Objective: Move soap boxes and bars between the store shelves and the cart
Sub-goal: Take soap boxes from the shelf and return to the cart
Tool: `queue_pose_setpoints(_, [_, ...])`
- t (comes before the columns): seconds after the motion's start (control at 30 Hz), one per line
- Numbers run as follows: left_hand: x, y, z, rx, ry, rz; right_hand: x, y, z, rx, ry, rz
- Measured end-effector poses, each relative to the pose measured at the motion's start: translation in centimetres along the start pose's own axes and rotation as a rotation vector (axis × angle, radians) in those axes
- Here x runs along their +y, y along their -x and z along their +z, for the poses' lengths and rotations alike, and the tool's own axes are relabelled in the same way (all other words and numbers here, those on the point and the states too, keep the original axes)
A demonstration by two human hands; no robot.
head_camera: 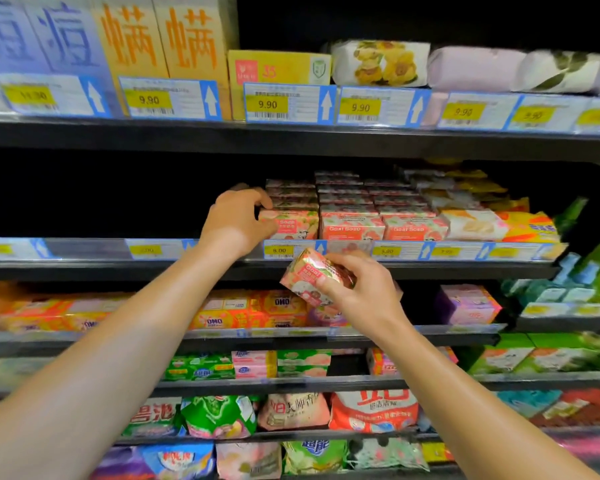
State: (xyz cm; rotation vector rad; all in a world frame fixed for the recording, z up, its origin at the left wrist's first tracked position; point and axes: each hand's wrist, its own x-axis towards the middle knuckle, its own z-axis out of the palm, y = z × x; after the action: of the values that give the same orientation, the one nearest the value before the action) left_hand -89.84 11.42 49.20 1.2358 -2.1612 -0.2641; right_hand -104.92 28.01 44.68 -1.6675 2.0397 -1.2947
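Pink "Goat Soap" boxes (352,227) stand in stacked rows on the middle shelf (361,268). My left hand (238,221) reaches onto that shelf and grips the left end of the leftmost front box (293,224). In front of the shelf edge and a little lower, my right hand (357,294) holds another pink soap box (309,277), tilted, with fingers curled round its right side. No cart is in view.
The shelf's left part (101,202) is dark with no goods visible. Yellow and orange soap packs (492,220) lie right of the pink boxes. Tall boxes (160,43) and wrapped bars (378,64) fill the shelf above; Omo packs (253,311) and detergent bags (371,410) fill lower shelves.
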Motion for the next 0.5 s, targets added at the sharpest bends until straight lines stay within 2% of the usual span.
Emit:
queue_pose_setpoints(0.23, [0.7, 0.2, 0.1, -0.027, -0.018, 0.072, 0.1, -0.3, 0.0, -0.025, -0.014, -0.016])
queue_pose_setpoints(0.5, [1.7, 0.2, 0.6, 0.015, -0.117, 0.127, 0.4, -0.7, -0.2, -0.021, 0.029, -0.033])
